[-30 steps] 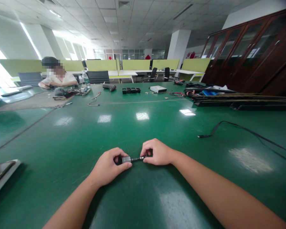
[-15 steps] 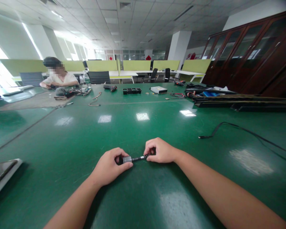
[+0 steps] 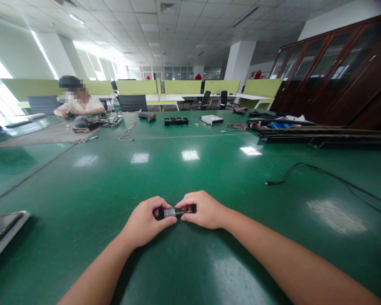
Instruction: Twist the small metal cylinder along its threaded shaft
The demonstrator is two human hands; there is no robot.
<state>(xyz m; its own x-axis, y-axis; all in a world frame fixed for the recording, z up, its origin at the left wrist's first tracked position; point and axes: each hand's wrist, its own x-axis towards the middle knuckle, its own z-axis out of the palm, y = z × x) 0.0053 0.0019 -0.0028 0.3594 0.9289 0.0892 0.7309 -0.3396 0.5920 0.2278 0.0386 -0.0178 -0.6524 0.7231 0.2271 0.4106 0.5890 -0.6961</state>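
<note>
Looks like a slim tool (image 3: pixel 178 212) with a grey cylindrical collar (image 3: pixel 169 212) and narrower dark shaft (image 3: pixel 186 211). Stretches sideways, on or just above the green tabletop (image 3: pixel 190 173). Pinched at the collar by the left hand (image 3: pixel 145 222), along the shaft by the right hand (image 3: pixel 206 210).

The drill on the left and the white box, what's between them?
In the head view, a blocky black part and tiny pale bits lie between that drill and the white box.

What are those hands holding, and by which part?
A silver cylinder with a dark shaft. The left hand grips the cylinder's sides between thumb and fingers; the right hand is around the shaft, its grip unclear.
</note>
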